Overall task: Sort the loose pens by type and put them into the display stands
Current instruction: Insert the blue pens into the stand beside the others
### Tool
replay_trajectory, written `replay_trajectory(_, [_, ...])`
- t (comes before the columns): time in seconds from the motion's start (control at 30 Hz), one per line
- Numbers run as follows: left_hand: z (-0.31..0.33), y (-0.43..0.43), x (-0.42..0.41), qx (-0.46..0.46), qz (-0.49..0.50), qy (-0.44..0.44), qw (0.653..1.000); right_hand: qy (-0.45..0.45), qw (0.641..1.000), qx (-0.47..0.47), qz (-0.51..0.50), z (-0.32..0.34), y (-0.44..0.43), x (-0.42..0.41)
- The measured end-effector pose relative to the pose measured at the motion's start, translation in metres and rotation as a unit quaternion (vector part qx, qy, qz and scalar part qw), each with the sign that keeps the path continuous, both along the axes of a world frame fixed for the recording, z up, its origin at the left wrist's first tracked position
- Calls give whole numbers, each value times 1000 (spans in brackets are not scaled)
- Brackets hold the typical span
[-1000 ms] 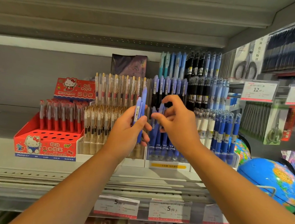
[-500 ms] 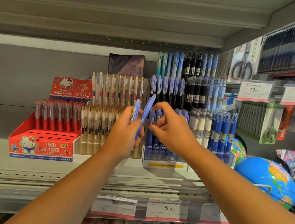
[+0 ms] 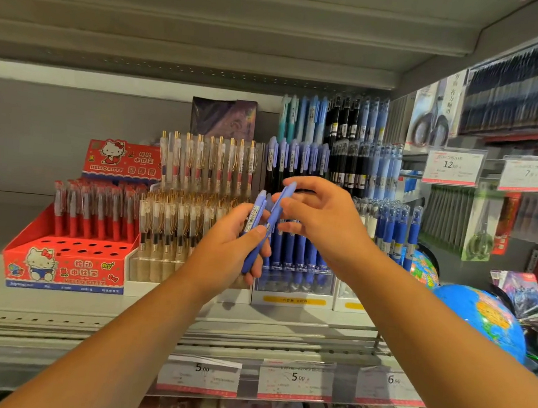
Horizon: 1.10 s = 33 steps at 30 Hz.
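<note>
In the head view, at centre frame, the left hand (image 3: 228, 249) grips two loose blue pens (image 3: 257, 212) by their lower barrels, with their long axes leaning up and to the right. The right hand (image 3: 321, 221) appears to pinch the top of the rightmost pen (image 3: 276, 211) between thumb and forefinger. The matching blue-pen stand (image 3: 293, 284) sits directly behind and below both hands on the shelf (image 3: 57, 302), and its rows look crowded, so room is tight.
</note>
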State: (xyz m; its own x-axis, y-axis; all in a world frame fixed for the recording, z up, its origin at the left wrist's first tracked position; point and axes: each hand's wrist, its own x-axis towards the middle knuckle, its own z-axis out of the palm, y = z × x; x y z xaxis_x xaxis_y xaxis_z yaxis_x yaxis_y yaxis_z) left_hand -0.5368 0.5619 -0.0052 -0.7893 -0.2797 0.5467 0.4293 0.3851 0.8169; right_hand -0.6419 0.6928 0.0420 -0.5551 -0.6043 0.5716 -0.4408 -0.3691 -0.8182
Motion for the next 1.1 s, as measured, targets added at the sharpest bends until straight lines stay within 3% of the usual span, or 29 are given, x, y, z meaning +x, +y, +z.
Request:
replay_trajectory(0.17, [0,1,-1,27,-11,6,1000,-12,999,-39,-23,-6,4,-2])
replay_trajectory(0.33, [-2,-4,-4,-10,40,48,998,-52,997,-54,-32,-6,11,-12])
replay_trajectory(0.53, [-2,-4,-3,28,-11,39,999,31,989,-35,-144,-5,12,-25])
replay_trajectory(0.73, [0,0,-4,10,35,31,999,180,954,-28,-239,-1,2,-26])
replay_trajectory(0.9, [1,1,-4,19,39,77,996,260,932,-1,-254,-3,-8,-21])
replay_trajectory(1.1, [0,-3,-6,18,47,74,996,309,916,69,-247,-10,-11,-18])
